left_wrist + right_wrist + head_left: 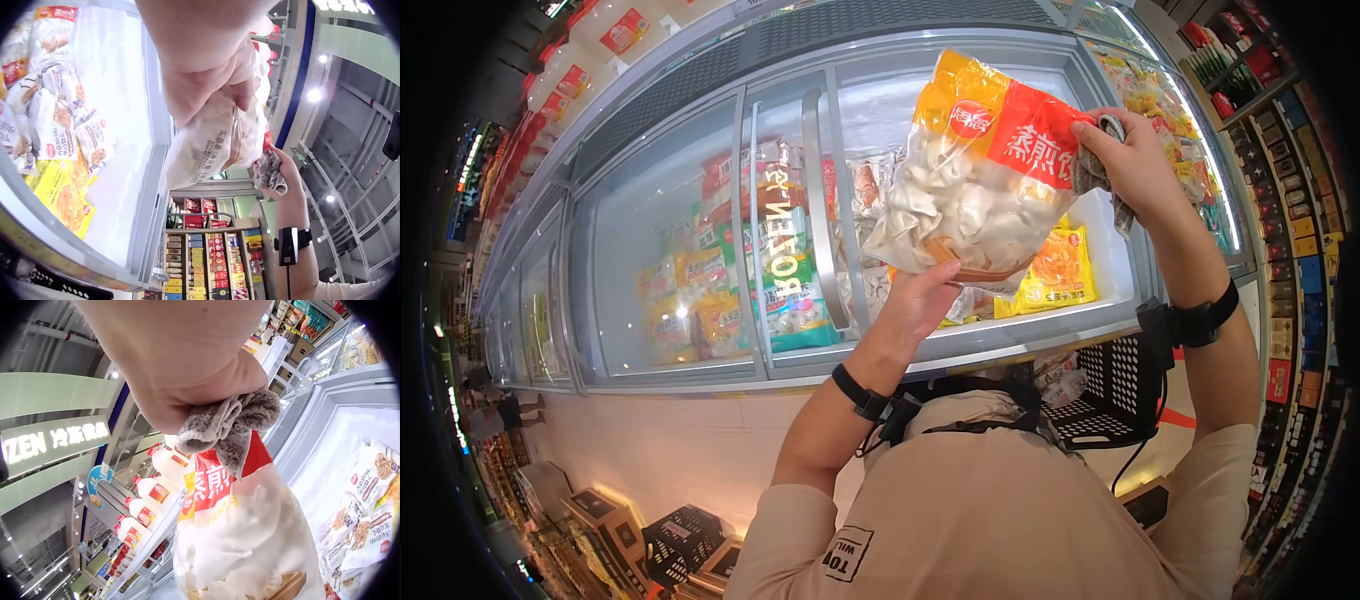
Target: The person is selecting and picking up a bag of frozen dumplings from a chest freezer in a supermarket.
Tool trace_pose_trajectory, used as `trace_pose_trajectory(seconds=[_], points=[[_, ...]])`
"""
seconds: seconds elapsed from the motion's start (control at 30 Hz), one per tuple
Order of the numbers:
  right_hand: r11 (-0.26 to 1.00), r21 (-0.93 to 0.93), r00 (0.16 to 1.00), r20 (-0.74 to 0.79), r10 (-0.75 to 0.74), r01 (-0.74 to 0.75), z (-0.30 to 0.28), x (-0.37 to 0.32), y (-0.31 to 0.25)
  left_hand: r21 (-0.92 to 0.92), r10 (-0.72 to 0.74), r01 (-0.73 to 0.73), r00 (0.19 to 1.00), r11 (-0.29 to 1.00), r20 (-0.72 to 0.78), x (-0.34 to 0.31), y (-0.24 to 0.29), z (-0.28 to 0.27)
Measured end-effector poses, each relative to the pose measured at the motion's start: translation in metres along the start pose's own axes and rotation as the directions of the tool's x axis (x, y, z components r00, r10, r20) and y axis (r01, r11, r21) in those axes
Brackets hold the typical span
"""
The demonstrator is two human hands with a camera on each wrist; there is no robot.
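Observation:
A clear bag of frozen dumplings point(972, 205) with a yellow and red top is held up over the freezer in the head view. My left hand point(924, 302) holds its lower edge, the thumb lying on the front and the other fingers hidden behind. At the upper right corner my right hand point(1138, 165) grips the bag together with a crumpled grey cloth point(228, 428). The left wrist view shows printed text on the bag's underside point(209, 150), close to the left palm.
Below the bag lies the open part of a chest freezer point(1100, 225), with a yellow packet point(1055, 275) and several white packets point(56, 119). A sliding glass lid with a handle point(825, 210) covers the left part. A black basket point(1115, 395) stands against the freezer's front.

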State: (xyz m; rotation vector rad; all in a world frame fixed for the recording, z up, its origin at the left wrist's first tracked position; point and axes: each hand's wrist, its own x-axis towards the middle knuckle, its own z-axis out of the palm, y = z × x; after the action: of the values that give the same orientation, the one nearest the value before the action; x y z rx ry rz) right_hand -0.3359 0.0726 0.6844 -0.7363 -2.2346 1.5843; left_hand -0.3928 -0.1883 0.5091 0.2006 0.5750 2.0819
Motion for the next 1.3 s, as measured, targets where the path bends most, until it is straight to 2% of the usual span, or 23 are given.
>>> trace_pose_trajectory(seconds=[0.13,0.27,0.3,0.37,0.5,0.7,0.93,1.0,1.1,1.2,1.3], points=[[0.998,0.026,0.998,-0.030,-0.055,0.056,0.006,0.023,0.015,-0.136,-0.092,0.075,0.988,0.988,-0.122,0.006,-0.023,-0.016],[0.999,0.046,0.992,-0.123,0.009,-0.003,0.022,0.042,0.031,-0.321,-0.150,0.060,0.953,0.945,-0.264,0.010,-0.035,-0.018],[0.999,0.050,0.994,-0.105,0.011,-0.006,0.026,0.044,0.033,-0.355,-0.156,0.049,0.947,0.934,-0.282,0.013,-0.037,-0.020],[0.998,0.052,0.998,-0.053,0.021,-0.019,0.029,0.046,0.039,-0.385,-0.192,0.063,0.932,0.921,-0.306,0.018,-0.038,-0.019],[0.998,0.021,0.993,-0.102,0.055,-0.054,0.049,0.051,0.050,-0.463,-0.259,0.076,0.902,0.883,-0.346,0.019,-0.054,-0.032],[0.995,-0.015,0.994,-0.048,0.100,-0.101,0.062,0.068,0.089,-0.470,-0.374,0.115,0.777,0.875,-0.506,0.018,-0.059,-0.038],[0.977,0.009,0.977,-0.015,0.212,-0.212,0.060,0.084,0.139,-0.342,-0.243,0.014,0.733,0.939,-0.635,0.038,-0.063,-0.054],[0.977,-0.003,0.976,-0.049,0.214,-0.214,0.064,0.087,0.157,-0.300,-0.185,-0.042,0.702,0.953,-0.688,0.055,-0.062,-0.067],[0.946,0.087,0.950,0.040,0.309,-0.312,0.069,0.084,0.185,-0.151,-0.038,-0.092,0.723,0.984,-0.690,0.076,-0.057,-0.102],[0.935,0.039,0.934,0.072,0.350,-0.353,0.089,0.080,0.244,0.050,0.085,-0.075,0.591,0.996,-0.802,0.091,-0.049,-0.141],[0.884,0.113,0.885,0.174,0.431,-0.453,0.118,0.069,0.300,0.135,0.118,0.018,0.375,0.991,-0.919,0.099,-0.039,-0.164]])
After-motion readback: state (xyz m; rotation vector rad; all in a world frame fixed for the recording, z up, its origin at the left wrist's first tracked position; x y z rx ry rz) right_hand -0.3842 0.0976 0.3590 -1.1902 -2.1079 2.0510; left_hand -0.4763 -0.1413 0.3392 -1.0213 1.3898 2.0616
